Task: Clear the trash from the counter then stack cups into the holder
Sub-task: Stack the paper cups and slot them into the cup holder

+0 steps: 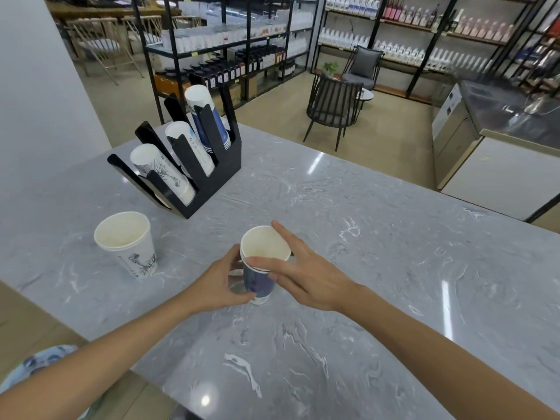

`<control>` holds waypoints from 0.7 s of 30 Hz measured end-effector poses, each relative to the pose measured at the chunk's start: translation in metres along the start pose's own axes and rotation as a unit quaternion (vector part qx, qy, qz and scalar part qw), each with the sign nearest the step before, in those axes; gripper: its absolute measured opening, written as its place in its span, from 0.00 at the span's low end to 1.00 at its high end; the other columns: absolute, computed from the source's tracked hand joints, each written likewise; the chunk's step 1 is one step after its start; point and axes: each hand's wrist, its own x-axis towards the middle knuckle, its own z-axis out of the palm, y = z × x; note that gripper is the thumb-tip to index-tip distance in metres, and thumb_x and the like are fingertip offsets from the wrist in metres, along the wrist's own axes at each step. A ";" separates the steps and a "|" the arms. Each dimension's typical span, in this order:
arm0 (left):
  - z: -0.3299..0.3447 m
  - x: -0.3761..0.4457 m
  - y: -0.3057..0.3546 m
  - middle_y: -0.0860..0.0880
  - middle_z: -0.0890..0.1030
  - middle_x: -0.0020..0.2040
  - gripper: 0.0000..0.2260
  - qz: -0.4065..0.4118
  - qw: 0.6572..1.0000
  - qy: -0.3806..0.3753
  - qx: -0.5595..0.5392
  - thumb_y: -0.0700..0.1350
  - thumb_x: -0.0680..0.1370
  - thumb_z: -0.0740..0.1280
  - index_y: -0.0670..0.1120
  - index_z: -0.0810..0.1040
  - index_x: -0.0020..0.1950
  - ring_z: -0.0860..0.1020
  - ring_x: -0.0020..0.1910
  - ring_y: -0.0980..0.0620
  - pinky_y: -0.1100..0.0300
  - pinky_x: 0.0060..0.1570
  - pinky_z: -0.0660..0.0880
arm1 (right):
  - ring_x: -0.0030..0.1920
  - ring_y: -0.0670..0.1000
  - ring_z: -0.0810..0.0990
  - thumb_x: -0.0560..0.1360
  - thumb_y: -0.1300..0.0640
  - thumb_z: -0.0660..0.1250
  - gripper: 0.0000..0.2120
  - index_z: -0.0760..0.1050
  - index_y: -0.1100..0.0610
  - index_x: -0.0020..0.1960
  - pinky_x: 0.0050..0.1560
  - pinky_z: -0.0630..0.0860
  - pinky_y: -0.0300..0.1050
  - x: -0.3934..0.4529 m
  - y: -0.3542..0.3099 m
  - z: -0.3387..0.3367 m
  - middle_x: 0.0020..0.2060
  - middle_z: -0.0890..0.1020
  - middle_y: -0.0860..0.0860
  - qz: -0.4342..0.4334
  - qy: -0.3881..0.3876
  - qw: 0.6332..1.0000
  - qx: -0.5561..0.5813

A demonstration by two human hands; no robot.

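Note:
A blue paper cup stack (260,277) stands on the grey marble counter (363,237) in the middle. My left hand (218,283) grips its lower side from the left. My right hand (303,274) holds the rim and upper side from the right, fingers spread around it. A white cup stack with a black ink drawing (130,247) stands apart to the left. The black slanted cup holder (212,174) sits at the back left, with three slots holding white printed cups (163,171), white cups (189,147) and blue cups (209,116).
The counter's near edge runs diagonally at lower left, with a light blue patterned object (39,365) below it. Beyond the counter are a black chair (333,107), shelves of bottles (242,47) and a steel display counter (500,131) at the right.

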 end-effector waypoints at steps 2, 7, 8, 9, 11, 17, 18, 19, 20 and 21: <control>-0.002 -0.003 0.002 0.62 0.78 0.61 0.38 0.001 1.000 0.001 0.007 0.46 0.68 0.81 0.64 0.65 0.70 0.79 0.62 0.57 0.62 0.54 0.82 | 0.78 0.62 0.61 0.86 0.43 0.50 0.20 0.57 0.26 0.76 0.62 0.79 0.58 0.000 -0.002 0.001 0.83 0.45 0.54 0.003 0.005 1.000 -0.007; -0.023 -0.008 0.021 0.65 0.74 0.66 0.41 0.029 0.999 -0.011 0.038 0.52 0.68 0.80 0.65 0.60 0.73 0.76 0.65 0.61 0.61 0.51 0.82 | 0.80 0.60 0.59 0.85 0.40 0.53 0.21 0.59 0.29 0.77 0.65 0.78 0.60 0.000 -0.006 -0.003 0.84 0.47 0.52 0.021 0.012 1.000 0.004; -0.029 -0.010 0.026 0.66 0.73 0.68 0.42 0.035 0.998 -0.013 0.047 0.53 0.68 0.80 0.65 0.59 0.75 0.75 0.67 0.63 0.63 0.52 0.81 | 0.80 0.59 0.58 0.85 0.40 0.54 0.21 0.58 0.30 0.77 0.67 0.77 0.60 0.001 -0.007 -0.005 0.84 0.47 0.52 0.021 0.017 1.000 0.004; -0.036 -0.011 0.031 0.67 0.71 0.70 0.43 0.041 0.998 -0.013 0.053 0.54 0.68 0.79 0.66 0.58 0.76 0.74 0.68 0.63 0.63 0.53 0.80 | 0.80 0.59 0.59 0.85 0.39 0.54 0.21 0.59 0.31 0.78 0.68 0.76 0.59 0.002 -0.009 -0.007 0.84 0.48 0.52 0.021 0.025 0.999 0.002; -0.050 -0.015 0.037 0.67 0.68 0.73 0.44 0.050 0.997 -0.009 0.065 0.52 0.69 0.78 0.66 0.57 0.78 0.72 0.69 0.64 0.61 0.56 0.80 | 0.79 0.59 0.61 0.84 0.38 0.55 0.22 0.59 0.32 0.78 0.67 0.76 0.60 0.008 -0.016 -0.013 0.83 0.53 0.55 0.018 0.053 0.998 -0.011; -0.101 -0.028 0.056 0.70 0.65 0.74 0.38 0.092 0.984 0.023 0.151 0.51 0.74 0.74 0.68 0.57 0.78 0.66 0.73 0.66 0.62 0.67 0.72 | 0.74 0.56 0.69 0.83 0.42 0.59 0.22 0.68 0.41 0.77 0.68 0.72 0.55 0.051 -0.043 -0.031 0.76 0.68 0.54 -0.009 0.163 0.986 -0.042; -0.111 -0.030 0.059 0.69 0.66 0.75 0.36 0.101 0.980 0.034 0.171 0.52 0.76 0.73 0.67 0.58 0.78 0.65 0.74 0.66 0.61 0.69 0.70 | 0.73 0.56 0.70 0.83 0.42 0.61 0.22 0.70 0.43 0.76 0.68 0.72 0.54 0.060 -0.047 -0.031 0.76 0.70 0.53 -0.008 0.180 0.983 -0.044; -0.121 -0.032 0.061 0.67 0.66 0.76 0.34 0.107 0.974 0.045 0.193 0.52 0.76 0.72 0.65 0.60 0.78 0.64 0.75 0.64 0.58 0.72 0.68 | 0.73 0.55 0.70 0.82 0.43 0.63 0.22 0.70 0.44 0.75 0.67 0.73 0.53 0.069 -0.052 -0.030 0.75 0.70 0.53 -0.002 0.194 0.980 -0.044; -0.132 -0.034 0.062 0.65 0.67 0.76 0.32 0.111 0.969 0.056 0.215 0.53 0.77 0.72 0.63 0.62 0.78 0.63 0.76 0.62 0.55 0.74 0.66 | 0.72 0.55 0.71 0.82 0.43 0.64 0.23 0.70 0.44 0.76 0.66 0.74 0.53 0.077 -0.056 -0.029 0.75 0.71 0.53 0.003 0.204 0.978 -0.043; -0.144 -0.036 0.061 0.62 0.68 0.76 0.30 0.113 0.964 0.065 0.233 0.54 0.77 0.71 0.61 0.64 0.78 0.62 0.78 0.59 0.52 0.76 0.64 | 0.72 0.55 0.71 0.82 0.44 0.65 0.24 0.69 0.44 0.76 0.65 0.75 0.53 0.085 -0.060 -0.026 0.75 0.71 0.53 0.009 0.209 0.977 -0.045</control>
